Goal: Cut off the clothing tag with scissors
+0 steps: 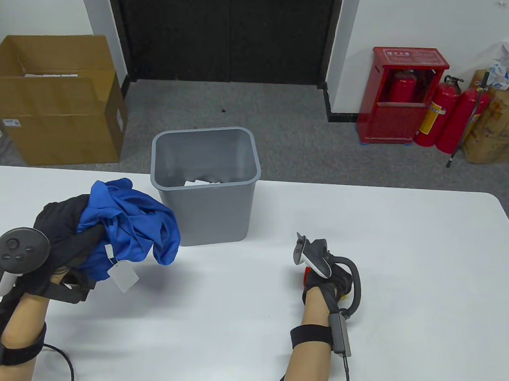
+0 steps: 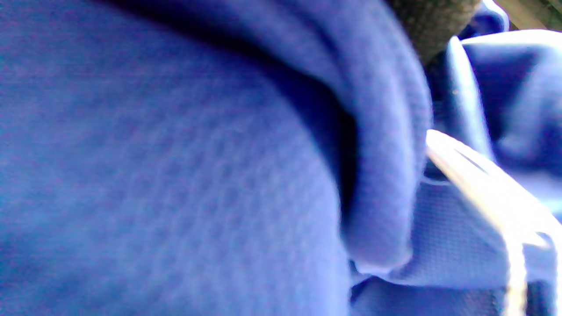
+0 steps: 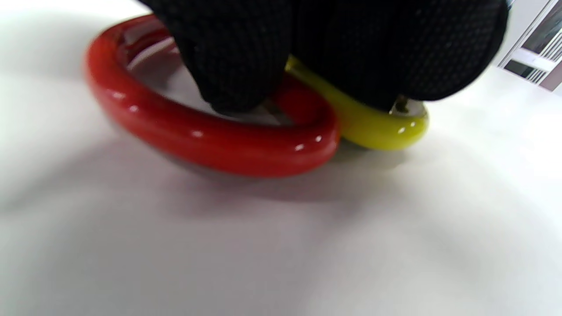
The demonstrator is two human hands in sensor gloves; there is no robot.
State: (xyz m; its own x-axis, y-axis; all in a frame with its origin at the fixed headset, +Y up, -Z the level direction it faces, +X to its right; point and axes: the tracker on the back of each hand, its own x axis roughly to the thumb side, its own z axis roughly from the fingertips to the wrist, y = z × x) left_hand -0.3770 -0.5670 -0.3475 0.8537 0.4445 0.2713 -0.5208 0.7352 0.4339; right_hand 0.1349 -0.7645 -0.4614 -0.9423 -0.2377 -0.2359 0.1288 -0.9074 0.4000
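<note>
My left hand grips a bunched blue garment and holds it above the white table at the left. A white paper tag hangs from it on a thin string. The left wrist view is filled by the blue fabric, with the pale tag at the right. My right hand rests on the table over scissors with a red handle loop and a yellow one. Its gloved fingertips press into the loops. The blades are hidden.
A grey plastic bin with white scraps inside stands on the table's far edge, just right of the garment. The white table spreads to the right. A cardboard box and red fire extinguishers stand on the floor beyond.
</note>
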